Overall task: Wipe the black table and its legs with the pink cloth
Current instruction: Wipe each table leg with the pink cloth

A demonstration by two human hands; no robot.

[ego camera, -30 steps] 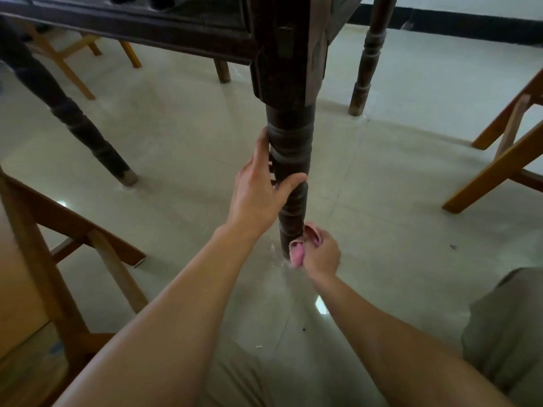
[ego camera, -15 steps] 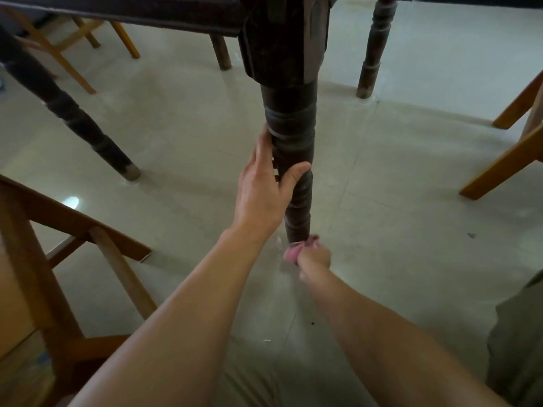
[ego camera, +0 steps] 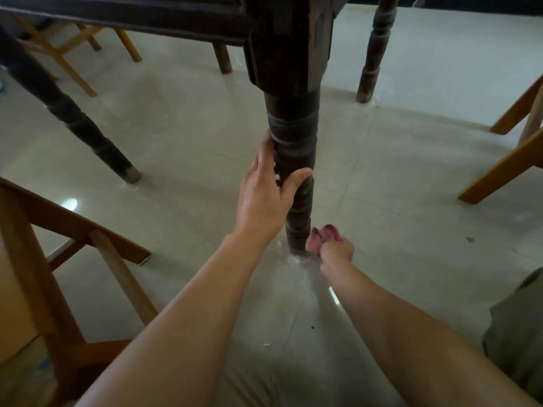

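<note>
The black table is dark, worn wood, and only its edge shows along 12 o'clock. Its near leg drops from there to the middle of my view. The leg is square at the top, then turned into rings, with a dull grey sheen, and it narrows toward its foot on the pale floor.

My left hand grips this leg halfway down, fingers round the side at 9 o'clock and thumb across the front. My right hand is closed round the pink cloth, bunched small, at 3 o'clock of the foot. I cannot tell whether the cloth touches the wood.

I count four legs: this one, a second leg at 9 o'clock, a third leg at 11, and a fourth leg at 1. There is one cloth. There are three wooden chairs: a near chair at 8 o'clock, a far chair at 10, and a side chair at 3.
</note>
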